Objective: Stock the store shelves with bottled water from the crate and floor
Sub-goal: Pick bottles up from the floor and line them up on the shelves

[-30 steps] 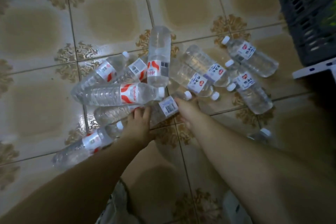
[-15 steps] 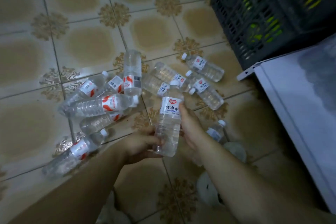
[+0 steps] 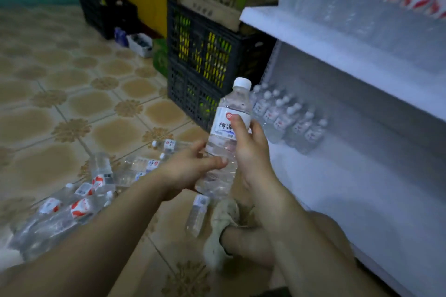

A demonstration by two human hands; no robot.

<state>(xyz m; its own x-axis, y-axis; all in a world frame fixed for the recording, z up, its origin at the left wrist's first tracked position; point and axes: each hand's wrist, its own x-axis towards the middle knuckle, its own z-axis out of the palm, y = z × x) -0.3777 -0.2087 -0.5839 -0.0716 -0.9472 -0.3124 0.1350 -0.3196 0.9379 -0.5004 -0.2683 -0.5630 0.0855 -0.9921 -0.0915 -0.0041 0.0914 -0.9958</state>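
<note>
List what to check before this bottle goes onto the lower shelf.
1. Grip: right hand wraps the water bottle at its label, left hand holds its lower body: ok.
2. Closure: white cap on: ok; tightness: cannot tell.
3. Attitude: near upright, cap up: ok.
4. Landing spot: lower shelf bare in front of the row of standing bottles: ok.
5. Footing: a loose bottle lies beside the shoe: not ok.
</note>
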